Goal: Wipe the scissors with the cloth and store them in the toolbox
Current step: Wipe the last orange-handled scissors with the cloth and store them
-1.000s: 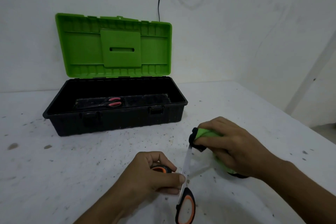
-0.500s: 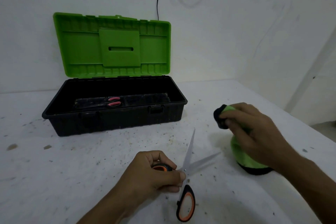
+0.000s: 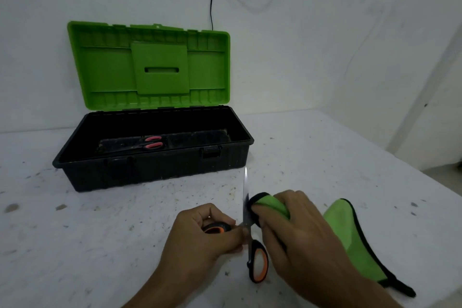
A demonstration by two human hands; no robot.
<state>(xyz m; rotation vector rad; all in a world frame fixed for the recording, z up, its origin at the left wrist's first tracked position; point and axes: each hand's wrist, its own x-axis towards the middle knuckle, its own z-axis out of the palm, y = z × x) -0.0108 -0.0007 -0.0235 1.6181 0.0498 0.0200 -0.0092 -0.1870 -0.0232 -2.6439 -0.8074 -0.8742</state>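
Left hand (image 3: 207, 235) clamped on scissors (image 3: 246, 210) handle | right hand (image 3: 297, 230) gripping cloth (image 3: 268, 205) against blade — advise wiping tipward, fingers behind edge.

Toolbox (image 3: 152, 170) behind scissors (image 3: 246, 217), second scissors (image 3: 150, 144) inside it, cloth (image 3: 350, 237) right of both.

Shiny metal scissors (image 3: 245, 197), soft cloth (image 3: 350, 232)

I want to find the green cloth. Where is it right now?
The green cloth is low on the right of the head view, bunched in the right hand and pressed against the scissors blade, its loose end trailing on the table.
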